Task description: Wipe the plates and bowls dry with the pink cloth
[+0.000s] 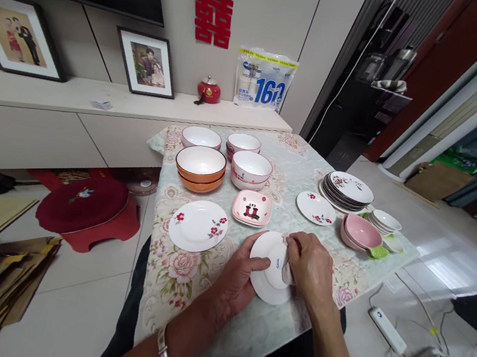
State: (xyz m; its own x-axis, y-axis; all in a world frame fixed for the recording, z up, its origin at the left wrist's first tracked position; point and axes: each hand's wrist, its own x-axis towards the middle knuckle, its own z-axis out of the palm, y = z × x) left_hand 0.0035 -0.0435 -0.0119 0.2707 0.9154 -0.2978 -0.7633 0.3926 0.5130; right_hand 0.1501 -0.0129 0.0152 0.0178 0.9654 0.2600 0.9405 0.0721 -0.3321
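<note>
A white plate (264, 280) is held over the near part of the table, its underside with a small blue mark facing me. My left hand (241, 273) grips its left edge, thumb lying on the plate. Pressed to the right side of the plate is a pale cloth or tissue (288, 271), pinched in the fingers of my right hand (308, 266). Beyond my hands sits a pink square dish (252, 208) with a cat picture. A white flowered plate (198, 225) lies to the left, and a second flowered plate (316, 208) lies farther to the right.
Orange bowls (200, 166) and white bowls (251, 168) stand stacked at the back left of the table. A pile of plates (348, 191), pink bowls (362, 232) and small white dishes (384, 221) line the right side. A red stool (87, 208) stands left of the table.
</note>
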